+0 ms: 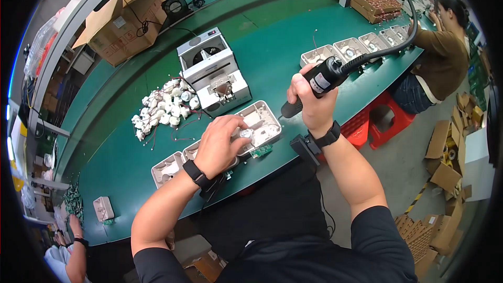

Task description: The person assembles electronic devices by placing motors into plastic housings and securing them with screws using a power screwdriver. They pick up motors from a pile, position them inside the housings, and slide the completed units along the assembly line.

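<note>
A white plastic housing (272, 135) lies with its hollow side up on the green bench, in front of me. My left hand (216, 144) reaches over its left part, thumb and forefinger bent around a small round whitish part (245, 134) inside. My right hand (313, 106) is wrapped round a black electric screwdriver (328, 75), whose tip points down toward the housing's right edge. Whether the tip touches it I cannot tell. A green circuit board (262, 151) sits at the housing's near side. More white housings (166, 170) stand to the left, partly under my left hand and wrist.
A grey screw-feeding machine (215, 73) stands beyond my hands, beside a pile of white wired parts (165, 106). More housings (320, 55) line the right side. Two people (445, 57) sit along the bench, one at each end. The screwdriver's black cable (390, 51) arches overhead.
</note>
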The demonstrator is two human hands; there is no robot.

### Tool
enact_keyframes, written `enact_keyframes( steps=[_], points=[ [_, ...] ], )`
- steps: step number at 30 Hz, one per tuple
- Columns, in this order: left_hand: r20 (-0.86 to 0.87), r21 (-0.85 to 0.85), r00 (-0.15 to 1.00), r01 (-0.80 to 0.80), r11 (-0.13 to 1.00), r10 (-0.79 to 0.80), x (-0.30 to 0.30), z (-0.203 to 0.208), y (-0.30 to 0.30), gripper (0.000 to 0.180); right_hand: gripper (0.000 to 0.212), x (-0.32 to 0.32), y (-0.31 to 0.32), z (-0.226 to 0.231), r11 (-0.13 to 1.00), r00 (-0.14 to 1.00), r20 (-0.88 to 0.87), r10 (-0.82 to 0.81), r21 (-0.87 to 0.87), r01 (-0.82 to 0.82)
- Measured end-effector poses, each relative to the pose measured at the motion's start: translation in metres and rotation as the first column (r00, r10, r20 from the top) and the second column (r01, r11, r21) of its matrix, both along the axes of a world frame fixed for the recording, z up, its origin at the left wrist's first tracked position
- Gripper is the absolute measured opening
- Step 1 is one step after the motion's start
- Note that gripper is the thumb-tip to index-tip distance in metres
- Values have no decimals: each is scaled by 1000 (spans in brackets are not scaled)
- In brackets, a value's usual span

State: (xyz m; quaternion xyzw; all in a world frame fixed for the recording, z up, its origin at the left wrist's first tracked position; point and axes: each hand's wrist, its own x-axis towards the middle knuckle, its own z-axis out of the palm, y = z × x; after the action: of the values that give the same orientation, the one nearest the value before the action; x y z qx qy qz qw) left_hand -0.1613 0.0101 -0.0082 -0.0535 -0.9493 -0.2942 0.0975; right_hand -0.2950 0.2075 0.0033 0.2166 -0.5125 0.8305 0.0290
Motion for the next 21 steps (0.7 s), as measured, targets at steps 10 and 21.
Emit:
enact_keyframes(
  steps=[10, 21],
  points=[
    [111, -182, 992, -36, 983, 57, -1, -4, 2, 40, 12, 0, 0, 9, 997, 999, -24, 21, 74, -19],
    [-7, -184, 998, -57, 981, 57, 44, 11, 13, 60, 11, -7, -89, 94, 973, 930, -288, 227, 119, -200]
  ],
)
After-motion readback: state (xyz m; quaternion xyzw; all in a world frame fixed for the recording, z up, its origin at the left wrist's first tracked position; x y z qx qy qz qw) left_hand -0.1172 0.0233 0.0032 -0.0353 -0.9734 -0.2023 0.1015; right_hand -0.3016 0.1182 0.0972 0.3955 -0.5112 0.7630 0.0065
